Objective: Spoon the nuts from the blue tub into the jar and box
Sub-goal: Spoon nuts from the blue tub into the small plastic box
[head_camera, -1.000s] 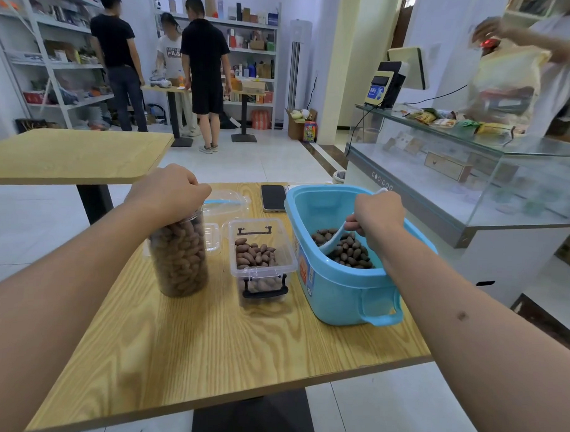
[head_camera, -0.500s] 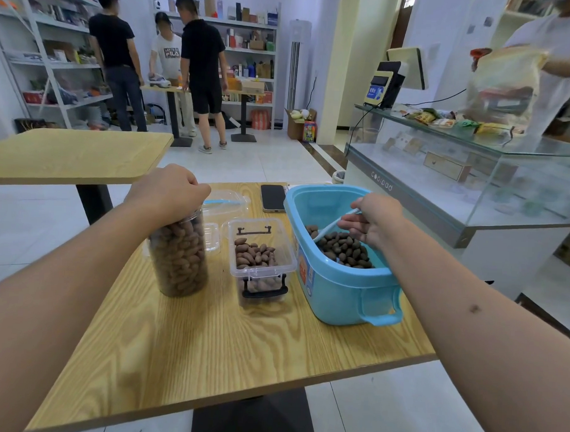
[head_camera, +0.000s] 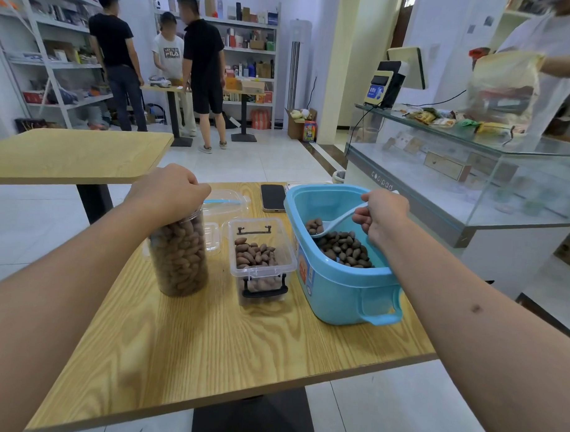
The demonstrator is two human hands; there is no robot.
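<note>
Wooden table [head_camera: 208,342]: left hand [head_camera: 168,189] still gripping jar [head_camera: 179,254], right hand's [head_camera: 382,212] spoon [head_camera: 338,221] now lifted, loaded with nuts [head_camera: 314,226].

Black phone [head_camera: 272,198] flat on wooden table [head_camera: 208,342]; clear lid [head_camera: 227,203] beside it; glass counter [head_camera: 472,177] right; three people [head_camera: 198,57] by shelves [head_camera: 250,53].

A single wide-angle view from the person's head looks forward and down over the pale wood-grain bench [head_camera: 227,349], close enough that both forearms enter from the near corners. The light-blue plastic tub [head_camera: 339,292] sits near and right of centre, the tall clear round jar [head_camera: 179,257] to its left. Facing into the room, the view takes in far white shelving [head_camera: 250,49] and a glass display counter [head_camera: 472,177] at right, its lines bowed by the lens.
</note>
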